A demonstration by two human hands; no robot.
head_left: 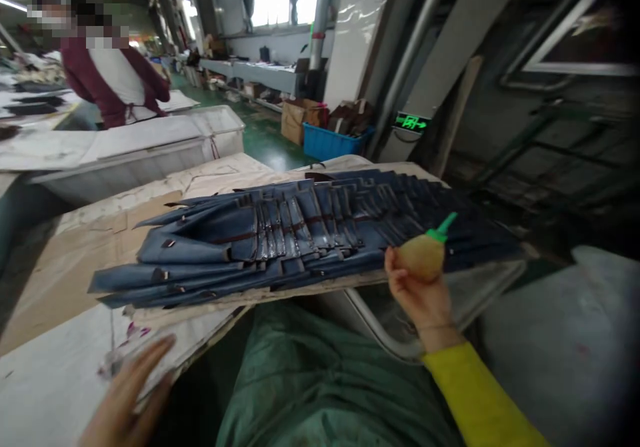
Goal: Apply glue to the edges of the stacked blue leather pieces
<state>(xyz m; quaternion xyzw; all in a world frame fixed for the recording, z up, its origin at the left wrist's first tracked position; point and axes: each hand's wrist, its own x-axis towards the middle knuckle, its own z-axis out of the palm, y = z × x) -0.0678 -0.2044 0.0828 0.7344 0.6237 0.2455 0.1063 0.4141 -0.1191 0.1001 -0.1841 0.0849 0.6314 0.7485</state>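
Observation:
In my right hand point(417, 297) is a round, yellowish squeeze bottle point(421, 258) with a green nozzle pointing up and to the right. My fingers wrap around its lower left side. Beyond it, overlapping dark blue fabric or leather pieces point(190, 247) lie in a long row across the table, with shiny wet-looking strips along their middle. My left hand point(133, 387) is low on the left, slightly blurred, with fingers stretched out over the white table edge and nothing in them. Near its fingertips is a pink-stained patch point(134, 332).
A person in a maroon top point(113, 77) stands at the back left, behind a white bin point(220, 130). A blue crate point(333, 142) and a cardboard box point(299, 119) sit on the green floor. A bent metal tube point(383, 340) runs below the table's front edge.

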